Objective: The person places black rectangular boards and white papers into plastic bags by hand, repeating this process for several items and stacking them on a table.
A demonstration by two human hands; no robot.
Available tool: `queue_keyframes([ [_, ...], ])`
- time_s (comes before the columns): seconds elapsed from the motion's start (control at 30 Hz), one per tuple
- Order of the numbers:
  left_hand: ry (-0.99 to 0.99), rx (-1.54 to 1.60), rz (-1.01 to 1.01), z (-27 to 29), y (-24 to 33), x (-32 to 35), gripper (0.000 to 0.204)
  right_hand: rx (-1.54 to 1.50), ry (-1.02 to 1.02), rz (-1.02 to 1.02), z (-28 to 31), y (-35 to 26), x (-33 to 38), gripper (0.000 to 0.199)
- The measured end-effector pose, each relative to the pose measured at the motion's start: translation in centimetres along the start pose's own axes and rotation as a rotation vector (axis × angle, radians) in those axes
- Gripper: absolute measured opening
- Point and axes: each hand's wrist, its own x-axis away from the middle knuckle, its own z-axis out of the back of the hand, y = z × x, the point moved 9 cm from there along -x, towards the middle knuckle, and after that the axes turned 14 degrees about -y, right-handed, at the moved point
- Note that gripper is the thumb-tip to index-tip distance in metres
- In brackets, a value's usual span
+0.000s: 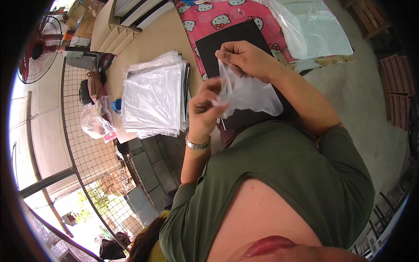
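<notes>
The bag (255,95), above the board (235,37), is likely light, limp and slippery: hold its edge, where the right hand (249,61) pinches; whether the curled left hand (202,107) grips cannot be told.

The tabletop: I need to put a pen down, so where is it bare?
Widest bare patch: the tan tabletop between the tan boxes, pink cloth and plastic-covered stack. A narrower strip lies left of the stack. Crowded: the black board, where left hand and right hand handle a plastic bag, and the upper right, under clear plastic sheeting.
</notes>
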Motion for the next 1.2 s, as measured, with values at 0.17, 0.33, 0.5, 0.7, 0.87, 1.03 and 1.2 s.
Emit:
queue_keyframes([
  [0.17,0.446,0.673,0.034,2.3,-1.4,1.3,0.014,0.025,-0.548,0.009,-4.2,1.9,2.3,0.028],
  [0.33,0.062,0.858,-0.046,2.2,-1.9,2.8,0.036,0.021,-0.672,0.232,-2.5,-2.1,5.1,0.020],
  [0.5,-0.467,-0.137,0.611,-0.1,-3.8,5.3,0.031,-0.257,-0.370,0.058,1.1,-3.2,6.0,0.019],
  [0.7,-0.118,0.262,0.497,3.9,-3.5,5.5,0.047,-0.352,-0.247,0.322,4.8,-3.9,4.8,0.024],
  [0.87,0.102,0.552,0.206,7.7,-2.1,4.5,0.024,-0.176,0.075,-0.217,6.1,0.2,5.6,0.033],
  [1.03,0.099,0.536,0.342,4.7,-3.7,3.7,0.036,-0.056,-0.201,0.171,5.8,-2.4,5.2,0.031],
  [1.2,-0.335,0.229,0.456,5.1,-6.1,3.4,0.019,-0.208,0.075,0.012,7.5,-0.9,5.2,0.033],
])
